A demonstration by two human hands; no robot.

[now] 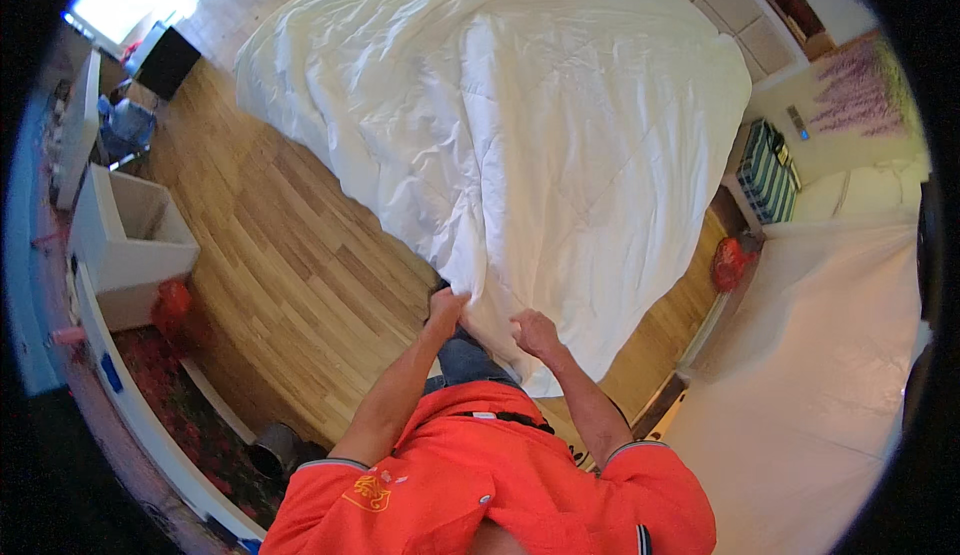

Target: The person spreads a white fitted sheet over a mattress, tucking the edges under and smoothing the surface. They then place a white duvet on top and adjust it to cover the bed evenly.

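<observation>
A large white duvet (590, 155) is spread over the bed, wrinkled, with a raised fold running down its middle toward me. Its near edge hangs off the bed's near end, close to my legs. My left hand (447, 309) is closed on this edge, bunching the cloth in front of my left leg. A short way to the right, my right hand (536, 333) is also closed, its fingers curled at the cloth; what lies inside them is mostly hidden. The duvet covers the bed almost wholly.
Wooden floor (270, 215) runs along the bed's left side. A white cabinet (130, 245) stands at left, with a red bag (172, 307) beside it. At right are a striped box-like item (768, 177), another red bag (733, 263) and a pale covered surface (800, 355).
</observation>
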